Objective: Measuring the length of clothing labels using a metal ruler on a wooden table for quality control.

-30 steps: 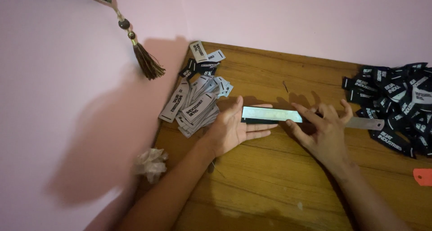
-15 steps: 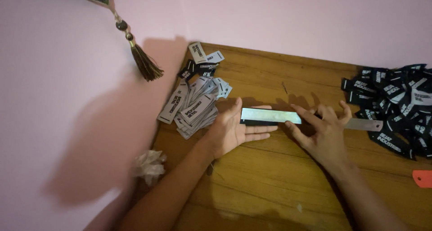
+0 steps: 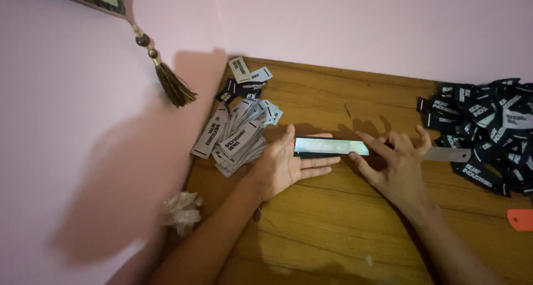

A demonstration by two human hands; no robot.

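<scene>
A long shiny metal ruler [image 3: 332, 146] lies across the wooden table [image 3: 333, 229], and its grey far end [image 3: 447, 154] reaches the dark pile on the right. My left hand [image 3: 286, 165] is palm up at the ruler's left end, fingers under it and thumb beside it. My right hand [image 3: 397, 163] lies on the ruler's middle with its fingers spread flat, hiding that part. On the left, just beyond my left thumb, sits a heap of grey and white woven labels [image 3: 239, 135].
A big pile of black labels with white print [image 3: 483, 132] fills the table's right end. An orange tag [image 3: 521, 219] lies at the right edge. Crumpled white paper [image 3: 180, 210] sits off the table's left edge. A tassel [image 3: 172, 85] hangs on the pink wall.
Both hands stay on the ruler in nearly the same place; only the view has shifted slightly.
</scene>
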